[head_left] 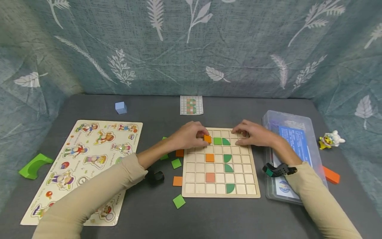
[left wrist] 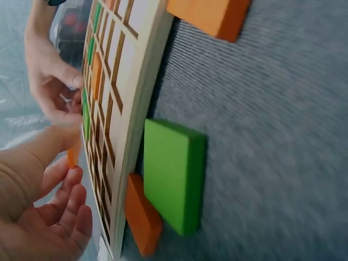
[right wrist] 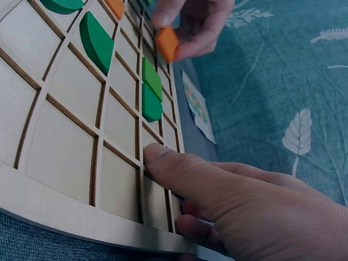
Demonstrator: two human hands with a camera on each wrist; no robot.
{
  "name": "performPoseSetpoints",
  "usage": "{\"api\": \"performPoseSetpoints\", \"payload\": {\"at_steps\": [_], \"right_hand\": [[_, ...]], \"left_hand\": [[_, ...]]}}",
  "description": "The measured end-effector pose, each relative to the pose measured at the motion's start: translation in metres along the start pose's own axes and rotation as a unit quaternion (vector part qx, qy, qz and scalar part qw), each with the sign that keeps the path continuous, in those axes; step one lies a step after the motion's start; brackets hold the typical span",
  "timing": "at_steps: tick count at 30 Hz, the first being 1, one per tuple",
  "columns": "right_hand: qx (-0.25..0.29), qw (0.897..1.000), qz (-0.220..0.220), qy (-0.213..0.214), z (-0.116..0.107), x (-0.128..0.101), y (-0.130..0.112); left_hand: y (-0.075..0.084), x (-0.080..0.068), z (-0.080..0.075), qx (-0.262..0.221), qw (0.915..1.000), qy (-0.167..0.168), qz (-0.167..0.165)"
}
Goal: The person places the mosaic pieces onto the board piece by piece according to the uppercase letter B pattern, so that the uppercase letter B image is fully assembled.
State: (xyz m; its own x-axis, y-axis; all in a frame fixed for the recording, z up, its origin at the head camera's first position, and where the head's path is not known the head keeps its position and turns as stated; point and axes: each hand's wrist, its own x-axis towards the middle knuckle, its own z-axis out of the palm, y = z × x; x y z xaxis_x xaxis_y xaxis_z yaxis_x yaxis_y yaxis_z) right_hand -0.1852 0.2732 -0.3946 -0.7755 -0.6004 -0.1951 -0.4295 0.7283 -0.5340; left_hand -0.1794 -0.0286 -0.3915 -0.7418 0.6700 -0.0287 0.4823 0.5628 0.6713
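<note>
A wooden grid board (head_left: 221, 195) bears square and quarter-round tiles. My left hand (head_left: 191, 135) pinches an orange square tile (head_left: 207, 139) between thumb and fingers, over the board's far left part. Just right of it, a light green square tile (head_left: 218, 141) adjoins a dark green quarter-round tile (head_left: 226, 141). My right hand (head_left: 253, 133) rests at the board's far right corner, its thumb (right wrist: 179, 166) laid along the grid and its other fingers loosely bent by the edge. Nearer me on the grid are an orange tile (head_left: 210, 157), a salmon tile (head_left: 210, 177) and several dark green quarter-rounds.
Loose green tiles (head_left: 179, 201) and orange tiles (head_left: 177, 181) lie left of the board. A picture puzzle (head_left: 98, 139) lies under my left forearm. A plastic case (head_left: 286, 116) stands beneath my right forearm. Behind the board is a pattern card (head_left: 182, 105); a blue cube (head_left: 120, 108) sits back left.
</note>
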Motion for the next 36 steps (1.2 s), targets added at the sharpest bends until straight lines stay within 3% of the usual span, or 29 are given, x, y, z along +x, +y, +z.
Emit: {"api": "performPoseSetpoints", "payload": {"at_steps": [8,27,32,36], "right_hand": [[-0.002,1.000,-0.001,0.002,0.001,0.000,0.000],[-0.007,1.000,-0.002,0.010,0.002,-0.001,0.001],[-0.004,1.000,-0.007,0.007,0.003,-0.002,0.000],[0.000,1.000,-0.009,0.007,0.002,-0.001,0.000]], "left_hand": [[0.005,0.007,0.008,0.045,0.9982,-0.022,-0.031],[0.008,0.015,0.013,0.036,0.9981,-0.030,-0.040],[0.002,0.004,0.006,0.024,0.9994,-0.007,-0.024],[-0.011,-0.020,-0.010,0.023,0.9989,0.041,-0.008]]}}
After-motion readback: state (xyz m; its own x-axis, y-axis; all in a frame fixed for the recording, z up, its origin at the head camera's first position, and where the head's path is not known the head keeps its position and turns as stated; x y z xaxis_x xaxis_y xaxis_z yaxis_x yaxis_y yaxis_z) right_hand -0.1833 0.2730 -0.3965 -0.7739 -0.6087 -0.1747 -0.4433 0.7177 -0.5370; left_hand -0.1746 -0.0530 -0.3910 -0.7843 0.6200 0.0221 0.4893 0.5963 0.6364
